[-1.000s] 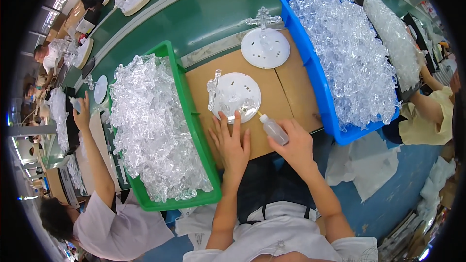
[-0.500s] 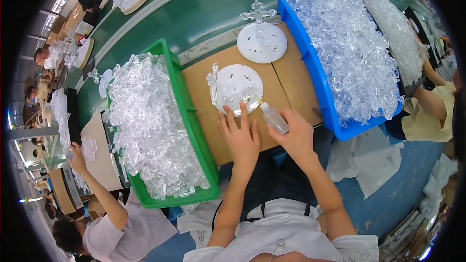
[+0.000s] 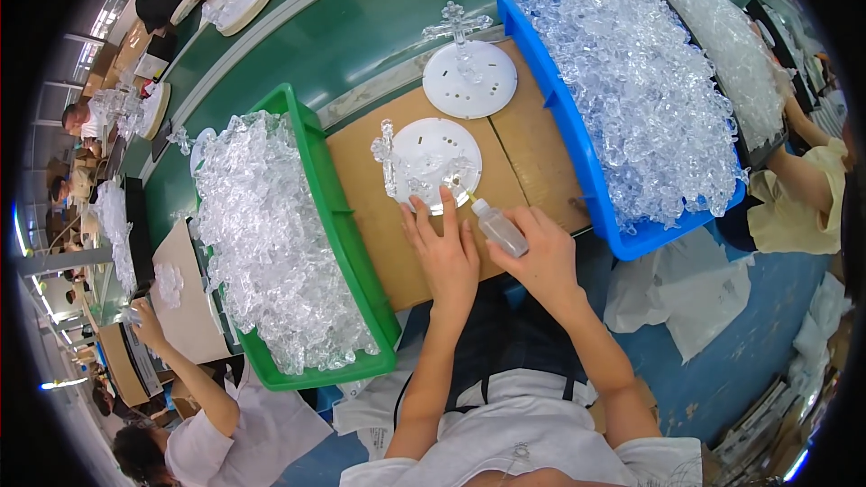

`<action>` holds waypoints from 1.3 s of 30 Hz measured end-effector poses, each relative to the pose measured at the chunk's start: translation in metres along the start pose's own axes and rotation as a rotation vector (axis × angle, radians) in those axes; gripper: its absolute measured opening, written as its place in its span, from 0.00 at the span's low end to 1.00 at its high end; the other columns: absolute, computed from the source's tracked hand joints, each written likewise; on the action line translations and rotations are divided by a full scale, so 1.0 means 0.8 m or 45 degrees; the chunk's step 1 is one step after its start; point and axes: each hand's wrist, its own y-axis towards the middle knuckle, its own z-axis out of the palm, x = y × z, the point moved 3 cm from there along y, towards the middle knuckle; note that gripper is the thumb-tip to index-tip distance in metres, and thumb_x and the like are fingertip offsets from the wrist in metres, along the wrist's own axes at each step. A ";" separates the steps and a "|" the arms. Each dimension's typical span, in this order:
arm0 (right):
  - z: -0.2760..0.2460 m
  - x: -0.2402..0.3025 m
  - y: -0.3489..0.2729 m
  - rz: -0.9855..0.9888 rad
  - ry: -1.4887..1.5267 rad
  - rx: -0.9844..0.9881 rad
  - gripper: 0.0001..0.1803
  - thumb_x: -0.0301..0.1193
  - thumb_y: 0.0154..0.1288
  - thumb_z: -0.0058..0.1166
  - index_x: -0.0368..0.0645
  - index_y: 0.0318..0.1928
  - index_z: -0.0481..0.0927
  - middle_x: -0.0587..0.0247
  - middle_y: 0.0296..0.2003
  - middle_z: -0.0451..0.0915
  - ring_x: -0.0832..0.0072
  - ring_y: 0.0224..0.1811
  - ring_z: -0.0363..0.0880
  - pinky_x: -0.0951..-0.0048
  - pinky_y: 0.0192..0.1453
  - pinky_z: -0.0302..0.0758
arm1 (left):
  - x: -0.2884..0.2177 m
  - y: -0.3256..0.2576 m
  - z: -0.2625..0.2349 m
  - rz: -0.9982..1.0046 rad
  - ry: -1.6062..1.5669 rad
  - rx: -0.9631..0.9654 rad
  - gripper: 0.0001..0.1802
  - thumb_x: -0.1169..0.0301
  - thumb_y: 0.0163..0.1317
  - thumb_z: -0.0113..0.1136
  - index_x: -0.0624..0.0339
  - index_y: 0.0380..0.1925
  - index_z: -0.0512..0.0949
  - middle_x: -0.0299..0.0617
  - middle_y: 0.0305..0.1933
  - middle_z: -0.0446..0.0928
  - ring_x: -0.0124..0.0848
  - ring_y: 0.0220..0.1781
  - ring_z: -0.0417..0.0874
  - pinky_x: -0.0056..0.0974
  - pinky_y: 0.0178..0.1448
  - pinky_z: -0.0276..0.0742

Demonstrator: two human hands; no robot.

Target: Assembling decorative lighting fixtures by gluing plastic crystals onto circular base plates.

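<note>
Pinched in my right hand (image 3: 539,252) is a clear squeeze bottle (image 3: 502,227) with a thin yellowish nozzle. The nozzle tip meets the near right part of a round white disc (image 3: 439,140), where clear plastic pieces sit. My left hand (image 3: 442,248) has its fingers stretched out, fingertips at the disc's near edge by the clear parts. A clear cross-shaped piece (image 3: 388,162) stands at the disc's left side. Behind it, a second white disc (image 3: 469,95) carries an upright clear cross-shaped piece (image 3: 457,25).
On the left stands a green bin (image 3: 338,234) heaped with clear plastic pieces; on the right, a blue bin (image 3: 577,126) holds more. Brown cardboard (image 3: 383,248) covers the bench between them. Co-workers sit at the left and right, one person's arm (image 3: 194,379) reaching out at lower left.
The view has shifted slightly. My right hand has brought the bottle a little left, its nozzle closer to the clear pieces on the disc. My left hand stays by the disc's edge.
</note>
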 end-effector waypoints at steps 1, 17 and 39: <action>-0.002 0.000 0.001 0.006 -0.011 0.011 0.16 0.34 0.47 0.64 0.43 0.37 0.77 0.59 0.30 0.77 0.59 0.31 0.79 0.65 0.33 0.75 | -0.001 0.000 0.000 -0.008 -0.020 -0.006 0.29 0.69 0.63 0.53 0.54 0.65 0.63 0.67 0.64 0.57 0.64 0.68 0.53 0.61 0.66 0.55; -0.017 -0.016 0.004 0.079 0.063 -0.015 0.17 0.31 0.47 0.64 0.42 0.40 0.78 0.58 0.32 0.78 0.63 0.32 0.79 0.68 0.36 0.75 | -0.031 0.014 0.001 -0.030 0.001 0.075 0.29 0.72 0.62 0.52 0.59 0.65 0.62 0.67 0.63 0.60 0.62 0.64 0.61 0.55 0.65 0.60; 0.006 0.008 0.004 0.041 0.057 0.005 0.16 0.30 0.47 0.64 0.40 0.38 0.77 0.58 0.30 0.77 0.63 0.30 0.79 0.69 0.33 0.75 | 0.009 0.008 -0.015 -0.002 -0.573 0.122 0.28 0.85 0.58 0.43 0.72 0.61 0.61 0.59 0.66 0.61 0.56 0.65 0.64 0.52 0.65 0.62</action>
